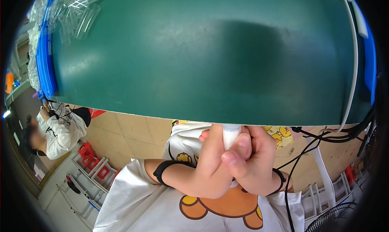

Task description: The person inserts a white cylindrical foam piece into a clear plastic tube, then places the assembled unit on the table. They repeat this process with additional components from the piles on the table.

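Just below the near edge of the green table, my two hands are pressed together around a small white cylinder. Its upper end is pale grey and reaches up to the table edge; its lower part is hidden by my fingers, so its kind cannot be told. My left hand is closed against its left side. From the right, my right hand wraps round it, fingers curled. The thumbs lie close together in front of the cylinder.
Clear curved plastic pieces are heaped at the far left, by a blue bin. A white cable runs down the table's right side near another blue bin. Black cables hang at right. Another person sits at left.
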`<state>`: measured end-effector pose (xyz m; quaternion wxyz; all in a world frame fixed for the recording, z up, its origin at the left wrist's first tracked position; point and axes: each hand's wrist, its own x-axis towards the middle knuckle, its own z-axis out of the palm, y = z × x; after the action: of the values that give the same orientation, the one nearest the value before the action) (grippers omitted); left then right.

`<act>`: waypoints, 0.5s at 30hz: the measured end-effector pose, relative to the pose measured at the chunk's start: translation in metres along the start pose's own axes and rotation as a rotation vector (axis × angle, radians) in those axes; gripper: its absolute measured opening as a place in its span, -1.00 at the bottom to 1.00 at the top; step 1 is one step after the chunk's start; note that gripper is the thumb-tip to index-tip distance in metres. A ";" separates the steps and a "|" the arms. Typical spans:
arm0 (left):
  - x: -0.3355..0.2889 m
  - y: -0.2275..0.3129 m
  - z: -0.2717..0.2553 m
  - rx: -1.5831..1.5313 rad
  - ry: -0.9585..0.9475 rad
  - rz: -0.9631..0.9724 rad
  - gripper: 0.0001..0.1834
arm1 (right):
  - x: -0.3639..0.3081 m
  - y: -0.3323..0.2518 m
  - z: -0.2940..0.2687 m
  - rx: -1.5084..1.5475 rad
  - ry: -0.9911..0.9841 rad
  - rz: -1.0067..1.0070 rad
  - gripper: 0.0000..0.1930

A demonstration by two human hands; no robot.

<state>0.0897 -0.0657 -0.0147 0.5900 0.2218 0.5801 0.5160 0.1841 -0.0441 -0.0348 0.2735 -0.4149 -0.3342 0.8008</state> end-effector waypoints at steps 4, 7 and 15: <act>-0.002 0.010 -0.014 -0.068 -0.123 -0.105 -0.80 | -0.003 0.004 0.010 0.051 0.093 0.006 -0.42; 0.001 0.016 -0.022 -0.030 -0.189 -0.116 -0.75 | -0.002 0.007 0.023 0.160 0.174 -0.007 -0.47; 0.000 0.014 -0.012 0.022 -0.053 -0.127 -0.80 | -0.001 0.003 0.024 0.242 0.173 0.012 -0.57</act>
<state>0.0738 -0.0648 -0.0056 0.6344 0.2047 0.5828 0.4648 0.1632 -0.0543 -0.0265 0.3444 -0.4486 -0.2080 0.7981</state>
